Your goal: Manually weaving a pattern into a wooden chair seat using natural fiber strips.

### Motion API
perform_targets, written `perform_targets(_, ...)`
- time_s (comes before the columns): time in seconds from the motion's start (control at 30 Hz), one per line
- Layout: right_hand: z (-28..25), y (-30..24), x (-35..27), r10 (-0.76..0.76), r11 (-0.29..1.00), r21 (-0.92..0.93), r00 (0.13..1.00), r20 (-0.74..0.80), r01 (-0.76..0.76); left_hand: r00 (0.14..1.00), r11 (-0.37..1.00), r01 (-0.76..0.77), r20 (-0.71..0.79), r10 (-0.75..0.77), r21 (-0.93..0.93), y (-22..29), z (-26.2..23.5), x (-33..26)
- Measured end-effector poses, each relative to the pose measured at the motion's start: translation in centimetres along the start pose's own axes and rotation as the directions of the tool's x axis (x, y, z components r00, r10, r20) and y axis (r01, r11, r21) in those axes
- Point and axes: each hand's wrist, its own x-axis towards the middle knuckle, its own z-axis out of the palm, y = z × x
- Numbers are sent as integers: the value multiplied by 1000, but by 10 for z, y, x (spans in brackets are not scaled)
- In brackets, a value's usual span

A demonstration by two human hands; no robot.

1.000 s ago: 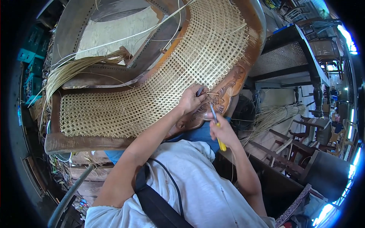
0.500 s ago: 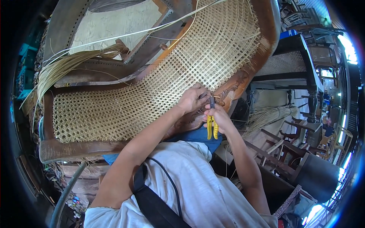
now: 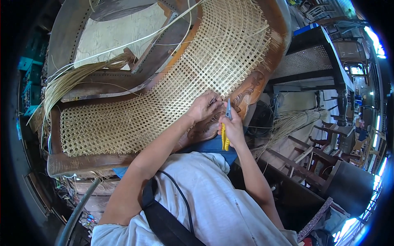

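My right hand is wrapped round a pair of yellow-handled pliers, their grey pointed jaws facing away from me. Close beside it, my left hand is closed in a pinch at the carved wooden edge of the seat frame; what lies between its fingertips is too small to tell. Both hands are over the border of the woven cane panel, which fills the curved frame from lower left to top. Loose cane strands lie across the weave near its upper right.
A bundle of long cane strands hangs over the frame at left. More cane lies on the right, near a dark bench with a cane panel and several stacked chairs. A grey pipe stands at lower left.
The pliers have turned in my right hand, their handles now closer together and partly hidden by my fingers. My left hand stays by the frame edge. The view has shifted slightly.
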Motion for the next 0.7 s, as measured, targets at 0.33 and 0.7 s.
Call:
perform_targets(0.33,13,17,16,-71,955,-284,996,56,84,1000,1000,-4,10,4,-1,2,-5,0)
perform_targets(0.7,10,22,11,-68,948,-309,997,45,79,999,998,8,-31,-5,70,2,7,-4)
